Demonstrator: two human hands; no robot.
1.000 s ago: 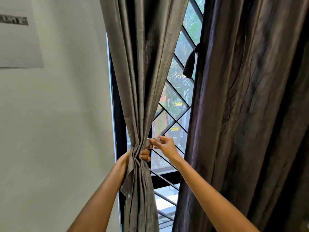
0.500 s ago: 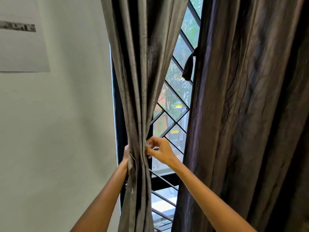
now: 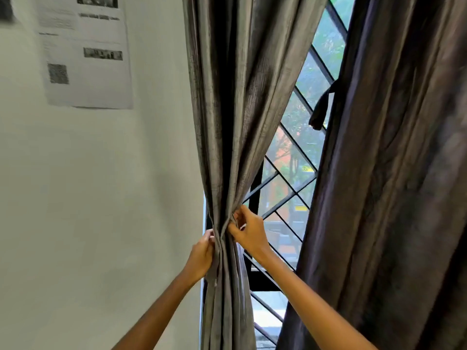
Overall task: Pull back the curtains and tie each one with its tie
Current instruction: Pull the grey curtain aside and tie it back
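My left hand (image 3: 201, 256) and my right hand (image 3: 249, 232) meet at the gathered waist of the grey, pleated, slightly shiny fabric curtain (image 3: 237, 102), which hangs in the centre of the frame from the top edge to the bottom edge. The left hand grips the bunched folds from the left side, fingers curled into the cloth. The right hand pinches the fabric at the right side of the same waist, thumb and fingertips pressed together just above the left hand. Whether a tie lies between my fingers I cannot tell; the folds hide it.

At the right of the frame hangs a second, darker brown-grey fabric curtain (image 3: 394, 188), loose and ungathered. A short dark strip of cloth (image 3: 320, 109) dangles at its left edge, in the upper right of the frame.

Between the two curtains shows the window with a black metal diamond-pattern grille (image 3: 294, 190), green foliage and orange surfaces blurred behind it.

The white wall (image 3: 88, 198) fills the left of the frame. A white printed paper sheet (image 3: 87, 54) with blurred text and a square code mark is fixed to it in the upper left.
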